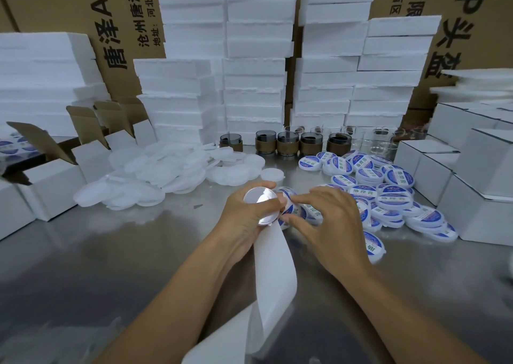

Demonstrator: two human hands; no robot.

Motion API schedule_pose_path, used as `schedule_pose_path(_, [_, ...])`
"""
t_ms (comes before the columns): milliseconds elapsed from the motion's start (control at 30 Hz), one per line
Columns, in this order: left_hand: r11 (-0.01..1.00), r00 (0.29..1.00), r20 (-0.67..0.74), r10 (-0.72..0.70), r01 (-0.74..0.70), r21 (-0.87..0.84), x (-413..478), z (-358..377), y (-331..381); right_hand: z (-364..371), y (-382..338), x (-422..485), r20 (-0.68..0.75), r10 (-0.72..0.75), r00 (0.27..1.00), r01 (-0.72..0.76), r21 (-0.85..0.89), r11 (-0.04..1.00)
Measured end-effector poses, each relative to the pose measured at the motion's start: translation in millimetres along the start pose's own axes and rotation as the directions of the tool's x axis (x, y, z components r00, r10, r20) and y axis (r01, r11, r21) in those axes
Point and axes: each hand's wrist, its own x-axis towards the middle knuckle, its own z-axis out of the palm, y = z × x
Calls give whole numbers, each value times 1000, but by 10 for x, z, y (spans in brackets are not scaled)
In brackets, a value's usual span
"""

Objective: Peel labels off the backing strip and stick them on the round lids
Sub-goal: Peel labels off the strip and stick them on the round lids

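Lids with blue labels (388, 194) lie in a heap on the right of the big shiny surface (111, 252), and plain white lids (155, 175) lie in a heap on the left. Tall stacks of white foam blocks (249, 58) stand behind them. The white backing strip (274, 269) runs from the near edge up to the left hand (244, 219). Its grip is curled round the strip's top end and one shiny lid (260, 205), held above the surface. The right hand (336, 222) pinches a blue label (291, 211) between finger and thumb, just beside that lid.
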Motion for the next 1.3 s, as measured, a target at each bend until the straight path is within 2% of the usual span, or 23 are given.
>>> schedule_pose_path(267, [999, 999, 36, 37, -36, -24, -18, 9, 0, 3, -21, 7, 55, 85, 995, -86, 33, 996])
schedule_pose_path(567, [997, 997, -57, 57, -60, -52, 42, -7, -52, 8, -16, -6, 66, 82, 994, -87, 79, 993])
schedule_pose_path(767, [992, 980, -191, 46, -67, -104, 146, -69, -98, -58, -45, -20, 99, 26, 995, -35, 90, 995])
schedule_pose_path(900, [992, 973, -230, 15, -43, -119, 165, -72, -100, -121, -81, -17, 69, 108, 992, -118, 163, 980])
schedule_pose_path(1033, [990, 973, -229, -25, -8, -140, 131, -77, -63, -155, -121, 8, 2, 279, 960, -265, 322, 909])
schedule_pose_path(1167, [970, 984, -179, 15, -58, -235, 62, -105, -33, -177, -142, 67, -78, 483, 872, -372, 535, 759])
schedule_pose_path(1300, [918, 987, -116, 108, -144, -369, 53, -87, 50, -215, -160, 139, 32, 602, 798, -443, 708, 550])
